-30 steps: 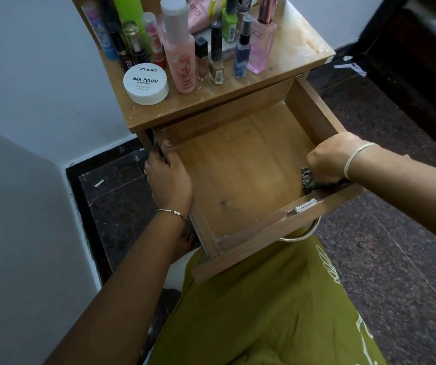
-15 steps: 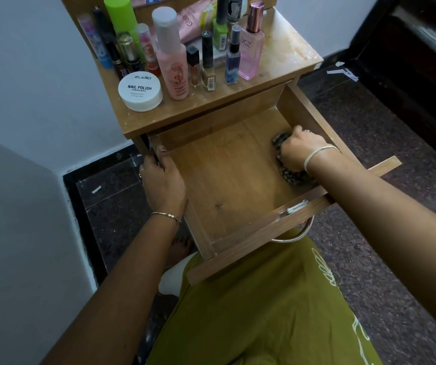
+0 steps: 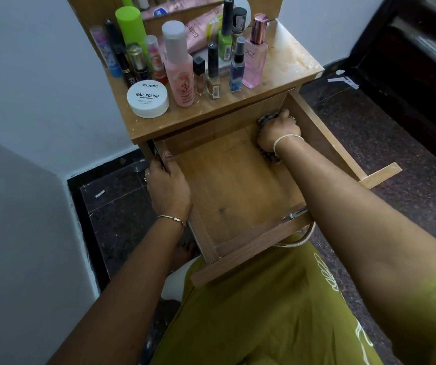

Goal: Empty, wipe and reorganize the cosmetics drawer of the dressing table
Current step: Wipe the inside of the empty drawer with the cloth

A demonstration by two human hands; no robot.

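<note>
A home bedroom corner: wooden dressing table crowded with cosmetics bottles.

The wooden tabletop, stained pale along its right side, is crowded on its left and middle. At the front left sits a white round tub marked NAIL POLISH. Just beside it stands a pink bottle with a pale cap, then a nail polish bottle, a blue spray bottle and a pink perfume bottle. Behind them a lime green can stands upright and a pink tube lies flat. Below, the pulled-out drawer holds a dark cloth at its far right corner.
</note>
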